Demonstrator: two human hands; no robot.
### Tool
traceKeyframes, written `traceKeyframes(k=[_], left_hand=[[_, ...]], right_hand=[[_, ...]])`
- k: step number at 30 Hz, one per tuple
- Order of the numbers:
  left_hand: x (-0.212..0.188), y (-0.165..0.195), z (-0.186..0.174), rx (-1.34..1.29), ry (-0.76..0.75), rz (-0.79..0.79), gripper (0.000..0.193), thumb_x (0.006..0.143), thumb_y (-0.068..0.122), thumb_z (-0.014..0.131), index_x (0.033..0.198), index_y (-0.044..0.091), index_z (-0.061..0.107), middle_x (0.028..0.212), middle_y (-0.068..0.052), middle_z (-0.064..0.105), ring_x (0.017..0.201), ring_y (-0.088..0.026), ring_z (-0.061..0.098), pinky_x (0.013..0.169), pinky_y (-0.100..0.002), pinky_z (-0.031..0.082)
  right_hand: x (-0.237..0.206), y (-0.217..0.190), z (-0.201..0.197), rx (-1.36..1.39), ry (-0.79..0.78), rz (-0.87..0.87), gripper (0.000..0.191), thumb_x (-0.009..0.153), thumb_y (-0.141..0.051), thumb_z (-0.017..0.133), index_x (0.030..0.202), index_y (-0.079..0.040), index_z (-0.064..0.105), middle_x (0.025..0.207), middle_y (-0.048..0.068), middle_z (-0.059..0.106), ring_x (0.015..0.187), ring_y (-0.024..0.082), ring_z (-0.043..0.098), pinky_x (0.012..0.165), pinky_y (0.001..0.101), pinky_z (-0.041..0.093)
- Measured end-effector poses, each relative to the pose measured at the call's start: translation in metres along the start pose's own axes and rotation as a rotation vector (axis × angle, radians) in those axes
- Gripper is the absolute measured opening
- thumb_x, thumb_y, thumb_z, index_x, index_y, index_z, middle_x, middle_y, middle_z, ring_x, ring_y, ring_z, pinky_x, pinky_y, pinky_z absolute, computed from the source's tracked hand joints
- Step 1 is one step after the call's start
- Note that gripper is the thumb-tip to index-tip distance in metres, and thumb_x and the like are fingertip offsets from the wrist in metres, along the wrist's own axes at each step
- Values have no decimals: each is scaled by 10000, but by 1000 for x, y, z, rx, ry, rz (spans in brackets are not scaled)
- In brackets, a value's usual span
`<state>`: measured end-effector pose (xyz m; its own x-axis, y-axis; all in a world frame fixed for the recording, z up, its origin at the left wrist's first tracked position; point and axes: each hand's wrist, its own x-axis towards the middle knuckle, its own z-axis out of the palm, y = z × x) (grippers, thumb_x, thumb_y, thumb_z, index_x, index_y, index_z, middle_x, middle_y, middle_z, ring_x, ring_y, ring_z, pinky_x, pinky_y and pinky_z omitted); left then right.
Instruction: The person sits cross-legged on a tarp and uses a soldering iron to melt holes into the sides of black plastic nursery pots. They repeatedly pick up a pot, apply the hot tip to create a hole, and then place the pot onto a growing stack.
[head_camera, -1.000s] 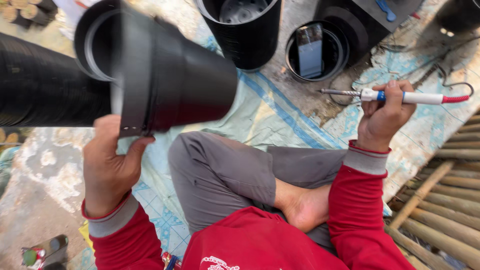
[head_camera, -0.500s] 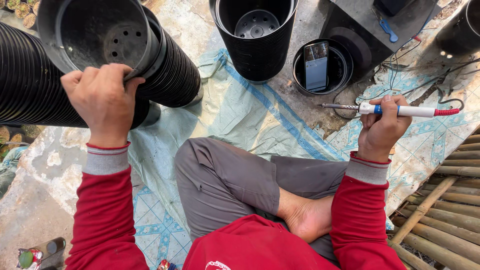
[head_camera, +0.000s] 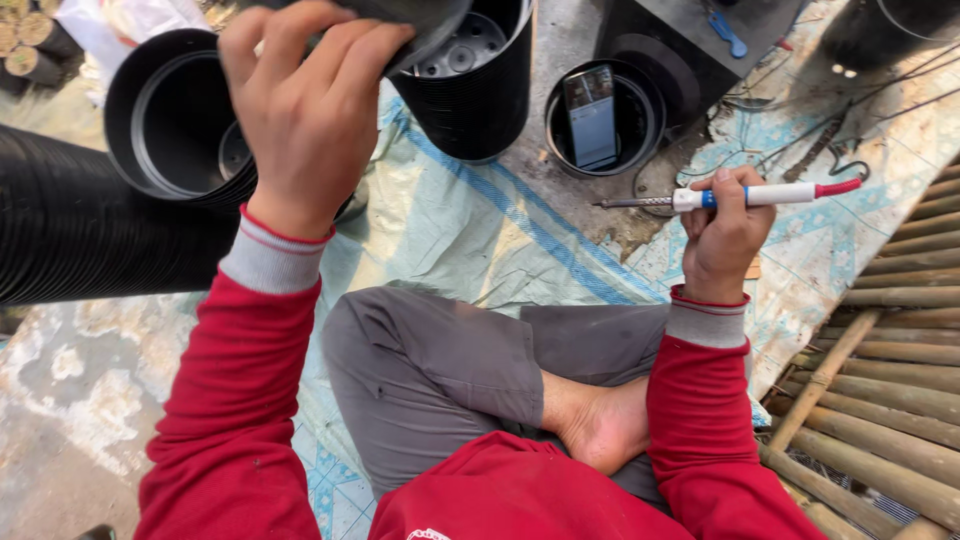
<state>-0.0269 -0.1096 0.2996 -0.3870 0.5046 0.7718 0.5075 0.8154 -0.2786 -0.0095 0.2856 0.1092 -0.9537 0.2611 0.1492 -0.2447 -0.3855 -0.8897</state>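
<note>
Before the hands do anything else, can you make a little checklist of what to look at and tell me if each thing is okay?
1. Left hand has its fingers wrapped on the single black pot: ok.
2. Right hand grips the soldering iron by the handle: ok.
3. Metal tip points away from the bare foot: ok.
4. Tip hot or cold: cannot tell.
5. Upright pot stack stands straight: ok.
6. Phone sits safe inside the small pot: ok.
</note>
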Motion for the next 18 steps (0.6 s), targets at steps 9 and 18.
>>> traceKeyframes(k=[9,18], left_hand=[[26,-7,63,-166,-315,60,228,1046,309,728,1030,90,664,887,-24,688,945,-229,659,901,-372,458],[18,-19,73,-352,-395,77,343,941,377,799,1113,90,723,875,-31,736,799,-237,703,829,-378,478]], right_hand=[[13,-1,-9,4,40,13,250,1102,-107,552,862,-37,557,634,19,492,462,78,360,444,260,280],[14,-1,-8,-11,31,12,252,1102,-98,559,856,-42,554,656,34,523,467,78,381,439,258,299]])
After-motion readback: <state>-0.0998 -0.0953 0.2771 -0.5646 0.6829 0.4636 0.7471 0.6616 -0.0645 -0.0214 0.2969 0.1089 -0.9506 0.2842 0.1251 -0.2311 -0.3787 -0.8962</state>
